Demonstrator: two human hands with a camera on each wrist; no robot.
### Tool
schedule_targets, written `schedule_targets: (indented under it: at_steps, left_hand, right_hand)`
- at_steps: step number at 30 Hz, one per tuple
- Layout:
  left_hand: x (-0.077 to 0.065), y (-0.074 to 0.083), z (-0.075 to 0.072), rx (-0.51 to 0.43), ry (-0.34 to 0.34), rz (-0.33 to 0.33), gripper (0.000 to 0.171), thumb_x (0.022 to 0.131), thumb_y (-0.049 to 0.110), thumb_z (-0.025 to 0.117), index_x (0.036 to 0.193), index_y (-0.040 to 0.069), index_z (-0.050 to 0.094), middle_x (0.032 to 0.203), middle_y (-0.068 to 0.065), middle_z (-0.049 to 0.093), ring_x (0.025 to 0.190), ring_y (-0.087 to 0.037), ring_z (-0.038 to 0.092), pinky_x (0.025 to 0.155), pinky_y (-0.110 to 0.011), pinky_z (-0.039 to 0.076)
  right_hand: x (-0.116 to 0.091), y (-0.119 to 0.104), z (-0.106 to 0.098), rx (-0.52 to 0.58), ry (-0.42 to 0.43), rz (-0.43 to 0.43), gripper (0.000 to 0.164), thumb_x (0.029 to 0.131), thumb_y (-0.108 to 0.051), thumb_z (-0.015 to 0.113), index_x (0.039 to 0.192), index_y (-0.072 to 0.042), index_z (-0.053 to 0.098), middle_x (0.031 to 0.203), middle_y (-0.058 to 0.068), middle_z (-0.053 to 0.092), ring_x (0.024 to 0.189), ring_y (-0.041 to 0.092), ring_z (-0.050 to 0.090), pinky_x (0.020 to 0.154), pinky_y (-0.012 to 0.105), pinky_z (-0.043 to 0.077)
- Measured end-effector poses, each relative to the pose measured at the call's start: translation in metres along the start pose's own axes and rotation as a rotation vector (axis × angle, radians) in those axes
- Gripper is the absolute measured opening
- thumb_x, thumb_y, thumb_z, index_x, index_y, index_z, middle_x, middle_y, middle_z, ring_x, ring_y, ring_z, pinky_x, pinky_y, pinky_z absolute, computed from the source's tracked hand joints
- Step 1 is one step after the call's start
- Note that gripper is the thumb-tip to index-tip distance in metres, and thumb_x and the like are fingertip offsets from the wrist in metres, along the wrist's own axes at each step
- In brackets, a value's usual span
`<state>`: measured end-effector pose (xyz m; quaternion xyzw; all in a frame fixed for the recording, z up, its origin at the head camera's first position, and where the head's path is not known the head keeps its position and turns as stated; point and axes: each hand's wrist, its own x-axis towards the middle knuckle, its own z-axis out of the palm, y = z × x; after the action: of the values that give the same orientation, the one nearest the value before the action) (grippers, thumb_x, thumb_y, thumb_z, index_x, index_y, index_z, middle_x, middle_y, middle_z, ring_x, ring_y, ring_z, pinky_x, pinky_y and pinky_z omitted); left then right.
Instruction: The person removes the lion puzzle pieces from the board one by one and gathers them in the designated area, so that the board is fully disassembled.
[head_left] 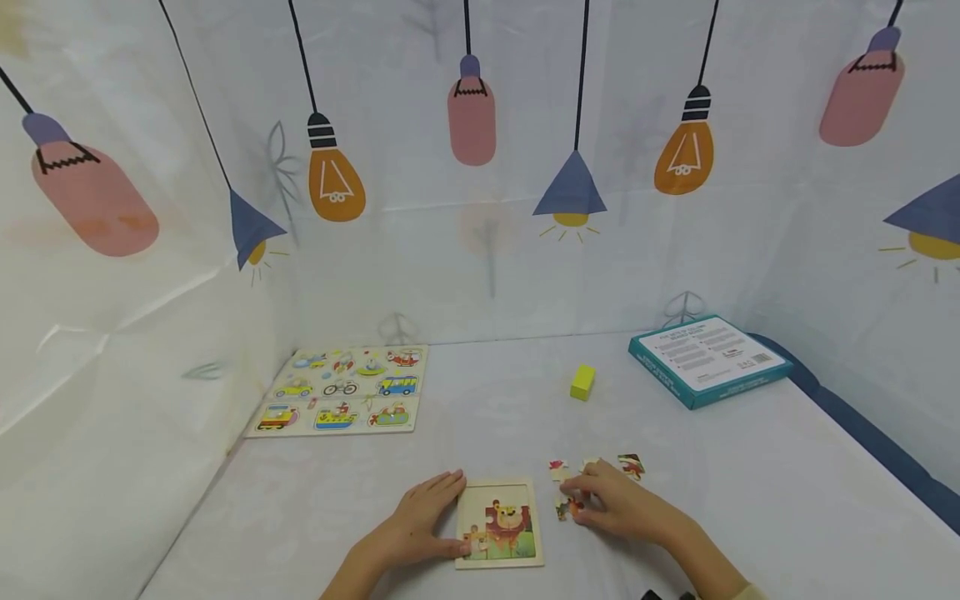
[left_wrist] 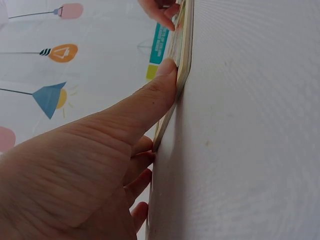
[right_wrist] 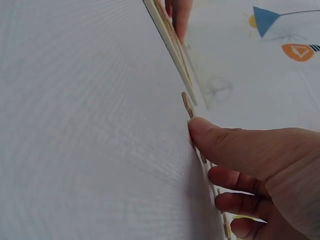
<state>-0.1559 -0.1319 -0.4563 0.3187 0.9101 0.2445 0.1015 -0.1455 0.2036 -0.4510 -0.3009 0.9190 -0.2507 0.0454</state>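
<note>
A square wooden puzzle board [head_left: 471, 498] lies flat on the table, partly filled with pieces that show a lion [head_left: 510, 522]. Along its left side rests my left hand [head_left: 420, 523], thumb on the lower left of the frame and outstretched fingertips at the upper left corner. To the right of the board, my right hand [head_left: 626, 502] bends its thumb and fingers about a puzzle piece [head_left: 574, 507] on the table. The right wrist view shows the thumb against that flat piece's edge. Other loose pieces [head_left: 558, 469] lie around these fingers, one [head_left: 632, 465] beyond the knuckles.
At the back left lies a vehicle puzzle board [head_left: 341, 408]. A yellow-green block [head_left: 582, 382] stands behind the loose pieces. A teal box [head_left: 708, 358] lies at the back right. White sheeting printed with lamps [head_left: 570, 187] encloses the table.
</note>
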Motion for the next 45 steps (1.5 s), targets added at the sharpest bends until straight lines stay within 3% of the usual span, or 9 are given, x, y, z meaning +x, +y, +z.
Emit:
schedule_targets:
  at_steps: [15,24,28,33,36,40,45]
  left_hand:
    - [0.003,-0.002,0.001,0.025,0.011,-0.007,0.092,0.071,0.057,0.068,0.139,0.003,0.037,0.144,-0.011,0.035,0.131,-0.031,0.029,0.102,-0.054,0.025]
    - [0.0,-0.005,0.004,0.023,0.013,0.001,0.092,0.071,0.058,0.067,0.139,0.003,0.037,0.143,-0.012,0.036,0.13,-0.032,0.03,0.101,-0.055,0.025]
    - [-0.001,-0.004,0.004,0.019,0.02,0.005,0.092,0.071,0.058,0.067,0.139,0.003,0.037,0.143,-0.012,0.036,0.131,-0.031,0.03,0.101,-0.055,0.025]
    - [-0.002,-0.005,0.004,0.024,0.026,0.02,0.092,0.071,0.058,0.066,0.138,0.002,0.038,0.142,-0.013,0.037,0.13,-0.032,0.031,0.1,-0.055,0.026]
    - [-0.001,-0.005,0.005,0.023,0.023,0.01,0.092,0.071,0.058,0.067,0.138,0.002,0.038,0.143,-0.012,0.036,0.131,-0.031,0.03,0.101,-0.055,0.026]
    - [0.0,-0.005,0.005,0.029,0.024,0.007,0.091,0.071,0.058,0.067,0.138,0.003,0.038,0.143,-0.011,0.036,0.131,-0.03,0.03,0.101,-0.054,0.026]
    - [0.001,-0.007,0.006,0.033,0.027,0.02,0.091,0.071,0.058,0.066,0.138,0.003,0.038,0.143,-0.011,0.036,0.131,-0.03,0.03,0.101,-0.053,0.026]
  right_hand:
    - [0.002,0.001,-0.005,0.032,-0.001,0.034,0.02,0.083,-0.03,0.067,0.099,-0.018,0.066,0.083,-0.014,0.047,0.077,0.003,0.043,0.064,0.019,0.04]
    - [0.002,-0.003,0.005,-0.017,0.15,-0.092,0.027,0.084,-0.04,0.064,0.1,-0.02,0.068,0.097,-0.014,0.048,0.092,0.006,0.045,0.08,0.029,0.047]
    - [0.006,-0.008,0.009,-0.016,0.171,-0.113,0.024,0.085,-0.036,0.064,0.102,-0.019,0.067,0.104,-0.012,0.048,0.096,0.008,0.046,0.083,0.03,0.047]
    - [0.011,-0.018,0.018,0.013,0.157,-0.258,0.018,0.088,-0.022,0.062,0.102,-0.011,0.066,0.106,-0.004,0.051,0.091,0.007,0.048,0.073,0.02,0.047]
    - [0.014,-0.027,0.023,0.011,0.118,-0.316,0.021,0.091,-0.023,0.059,0.106,-0.01,0.065,0.109,-0.003,0.051,0.095,0.008,0.049,0.076,0.021,0.047]
    - [0.017,-0.038,0.029,0.03,0.046,-0.309,0.023,0.092,-0.024,0.056,0.111,-0.012,0.063,0.112,-0.005,0.051,0.102,0.009,0.049,0.084,0.027,0.047]
    - [0.019,-0.044,0.032,0.031,-0.015,-0.259,0.029,0.092,-0.026,0.056,0.116,-0.01,0.061,0.114,-0.005,0.051,0.103,0.008,0.049,0.086,0.027,0.046]
